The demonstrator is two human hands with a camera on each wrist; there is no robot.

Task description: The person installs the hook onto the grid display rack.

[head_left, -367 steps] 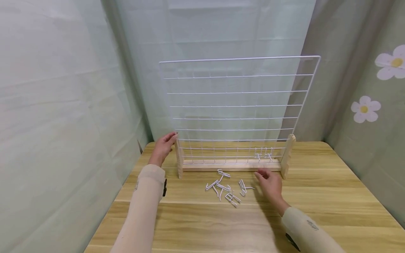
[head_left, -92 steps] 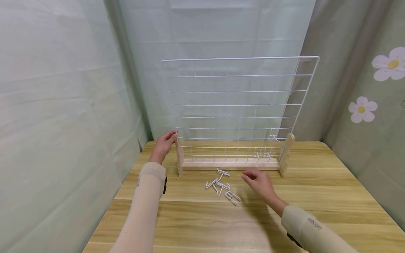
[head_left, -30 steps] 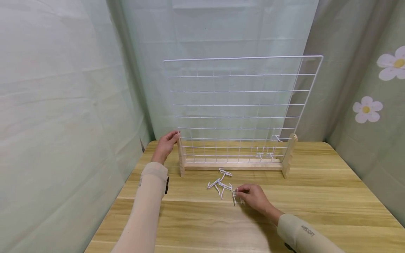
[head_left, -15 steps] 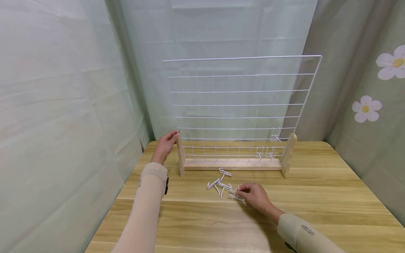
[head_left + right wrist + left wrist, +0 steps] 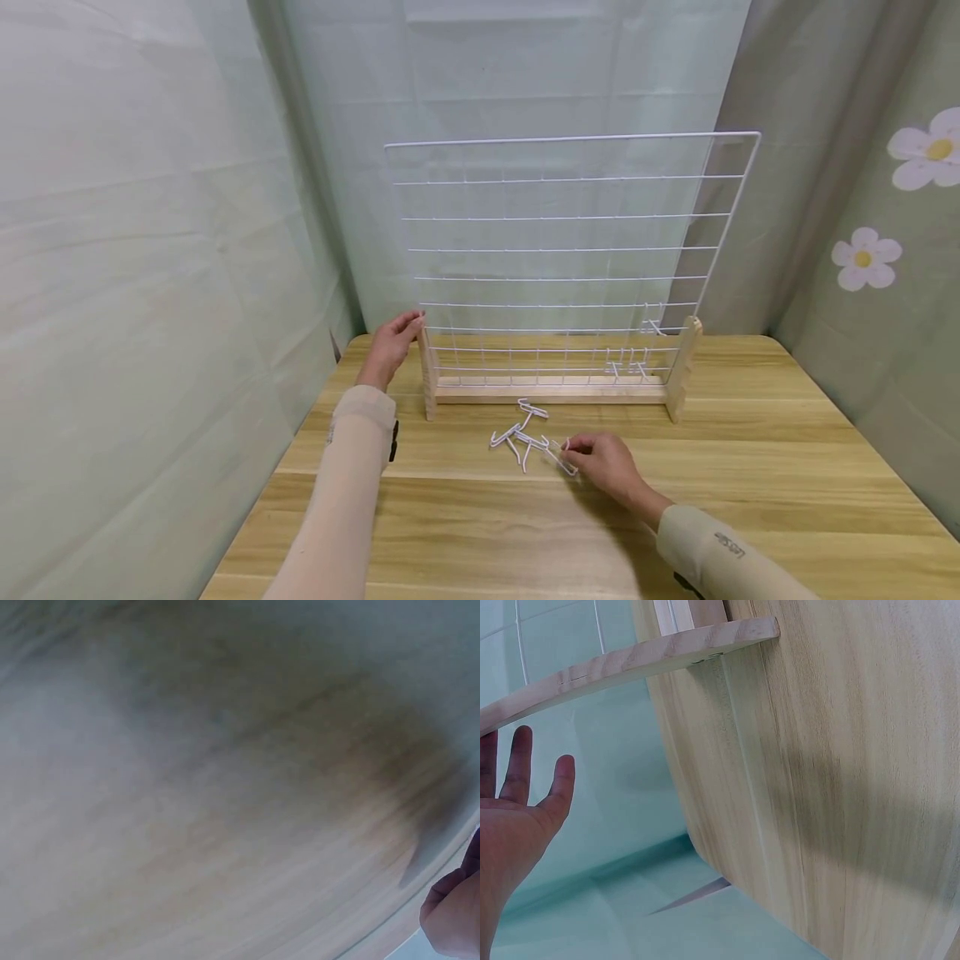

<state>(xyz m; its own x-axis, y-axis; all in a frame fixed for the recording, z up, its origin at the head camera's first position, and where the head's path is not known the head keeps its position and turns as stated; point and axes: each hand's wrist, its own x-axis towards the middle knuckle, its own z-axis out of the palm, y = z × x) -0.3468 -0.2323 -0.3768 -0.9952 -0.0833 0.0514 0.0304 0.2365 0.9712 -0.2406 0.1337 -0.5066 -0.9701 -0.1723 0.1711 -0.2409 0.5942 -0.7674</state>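
Note:
A white wire grid rack with a wooden base (image 5: 543, 398) stands on the table. My left hand (image 5: 390, 343) holds the top of its left wooden post (image 5: 428, 375); the left wrist view shows fingers (image 5: 517, 761) below the post, the thumb hidden. In front of the rack my right hand (image 5: 609, 465) pinches a white wire hook (image 5: 564, 464) between thumb and fingertips, low over the table. Three similar loose hooks (image 5: 531, 443) lie just left of it. The right wrist view shows only a corner of the hand (image 5: 454, 919), without the hook.
Three hooks hang at the grid's lower right: one higher up (image 5: 652, 327) and two (image 5: 637, 368) near the base. The wooden table (image 5: 480, 533) reaches toward me. Pale curtains (image 5: 187, 250) enclose the left, back and right.
Since the oldest frame, one hook has come to hang higher on the grid. The right hand has gone to another hook, taken hold of it and turned it. The left hand stays put.

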